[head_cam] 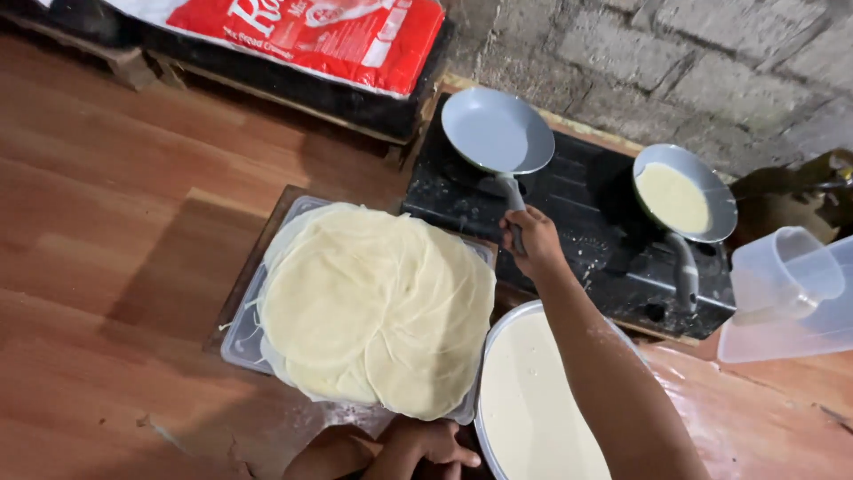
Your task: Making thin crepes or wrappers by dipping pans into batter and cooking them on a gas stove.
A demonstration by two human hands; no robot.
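The fingers of the right hand (530, 238) were clenched around the grey handle of the empty, round grey frying pan (498, 131), which was tilted over the left burner of the black two-burner stove (595, 222). The left hand (425, 446) rested low at the frame's bottom edge, fingers curled loosely and holding nothing, just beside the stack of thin, pale round crepe sheets (378, 307) piled on a clear plastic tray (242, 342).

Directly below the right forearm sat a wide round basin of pale batter (524, 400). A second grey frying pan holding a pale batter layer (684, 194) sat on the right burner, unattended. A translucent plastic jug (786, 293) stood at the right, and a red printed sack (311, 36) lay at the rear on the wooden floor (107, 178).

Hazards, as a judgement: the unattended batter layer could overcook; the tilted pan could slip if the grip loosened; the forearm could dip into the basin.
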